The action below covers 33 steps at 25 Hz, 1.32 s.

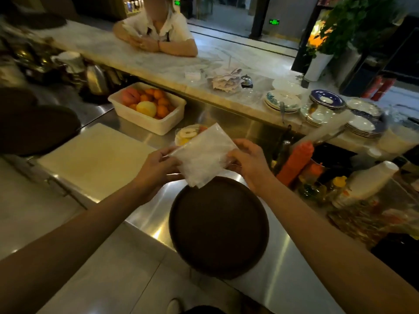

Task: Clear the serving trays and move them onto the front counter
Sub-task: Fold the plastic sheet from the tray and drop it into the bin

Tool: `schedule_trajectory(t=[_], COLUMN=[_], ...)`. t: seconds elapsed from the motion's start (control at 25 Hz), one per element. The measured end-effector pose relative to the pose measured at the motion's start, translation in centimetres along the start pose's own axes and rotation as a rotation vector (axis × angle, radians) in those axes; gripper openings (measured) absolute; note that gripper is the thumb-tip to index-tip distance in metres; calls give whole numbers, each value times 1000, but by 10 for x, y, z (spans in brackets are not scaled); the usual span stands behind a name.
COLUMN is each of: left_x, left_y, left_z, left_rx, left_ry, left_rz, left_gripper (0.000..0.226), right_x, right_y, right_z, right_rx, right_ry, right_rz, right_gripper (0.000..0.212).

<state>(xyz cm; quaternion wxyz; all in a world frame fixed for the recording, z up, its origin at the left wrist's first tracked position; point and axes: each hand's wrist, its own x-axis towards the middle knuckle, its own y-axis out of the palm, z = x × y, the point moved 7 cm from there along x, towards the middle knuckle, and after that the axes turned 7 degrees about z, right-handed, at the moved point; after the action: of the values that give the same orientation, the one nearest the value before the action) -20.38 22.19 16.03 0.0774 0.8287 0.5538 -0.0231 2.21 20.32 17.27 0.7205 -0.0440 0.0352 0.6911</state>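
A round dark brown serving tray (218, 227) lies bare on the steel worktop near me. Above its far rim, both hands hold a clear plastic bag (203, 154) of white folded sheets. My left hand (158, 165) pinches the bag's left edge and my right hand (248, 159) grips its right edge. Two more dark round trays (34, 128) lie stacked at the left edge of the view. The marble front counter (158, 64) runs across the back.
A white tub of fruit (147, 107) and a covered fruit plate (188, 133) sit behind the bag. A white cutting board (95, 157) lies left. Stacked plates (283, 102), sauce bottles (294, 162) and paper cups (367, 182) crowd the right. A person (156, 35) leans on the counter.
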Motion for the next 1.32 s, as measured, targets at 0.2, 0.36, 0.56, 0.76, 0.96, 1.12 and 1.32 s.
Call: schedule_trajectory(t=[0.2,0.36,0.56,0.76,0.96,1.12,1.32], left_x=[-66,-129,-200,-284,-386,-465,-561], left_y=[-99,-170,-211,-209,-169,-123,-62], left_z=[-11,-11,-10,-3,23,53,69], left_rx=[66,31,11,-38,-62,-104,-113], left_ry=[80,95,92,133,126,86,58], left_rz=[-206,-374,-611,-873,-1188,-1452,-1755], left_gripper=[33,47,37,45,33,34,25], right_x=[19,21,11,-19,-86,-157,-259], right_y=[110,203,287,348,400,427,451], right_z=[5,10,11,9,-13,-37,-51], right_rx=[52,48,31,0,-4,2,-70], right_ry=[11,-9,-57,-73,-59,-53,-61], right_rz=[178,362,583,810,1089,1283,1496], right_gripper=[32,36,31,35,47,45,35])
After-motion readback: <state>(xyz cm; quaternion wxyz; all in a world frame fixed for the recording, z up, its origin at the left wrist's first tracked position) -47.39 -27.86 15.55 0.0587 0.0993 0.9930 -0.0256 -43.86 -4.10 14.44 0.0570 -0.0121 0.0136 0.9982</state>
